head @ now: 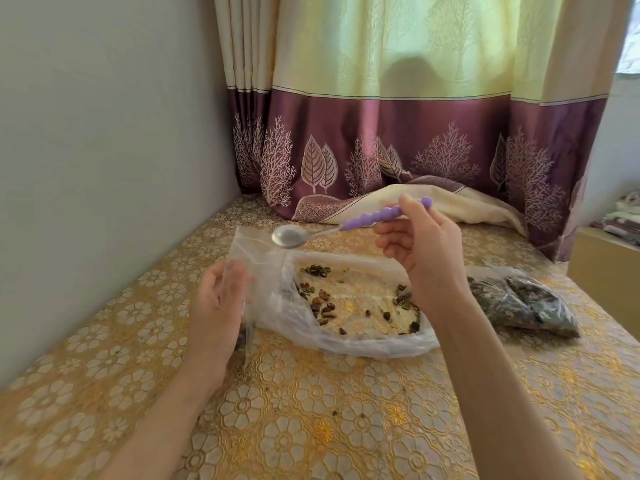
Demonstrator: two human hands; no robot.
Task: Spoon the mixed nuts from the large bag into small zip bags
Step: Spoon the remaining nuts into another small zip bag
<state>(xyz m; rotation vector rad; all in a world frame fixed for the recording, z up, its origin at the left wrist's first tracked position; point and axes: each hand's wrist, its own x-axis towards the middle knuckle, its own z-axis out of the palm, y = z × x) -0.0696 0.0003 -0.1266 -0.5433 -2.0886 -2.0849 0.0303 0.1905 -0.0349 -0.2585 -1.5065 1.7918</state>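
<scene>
Overhead, the right hand pinches the purple-handled spoon, its empty bowl raised above the large bag of nuts on the table. Left hand, fingers curled, grips a small zip bag upright, blurred.

Corner table by a curtained window

Grey wall at left; backlit cream-and-purple curtain across top; gold floral tablecloth below.

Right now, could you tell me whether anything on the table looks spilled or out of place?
Yes: a few stray nut bits lie loose on the tablecloth, in front of the large bag. The spoon is empty, and the small zip bag is blurred.
</scene>
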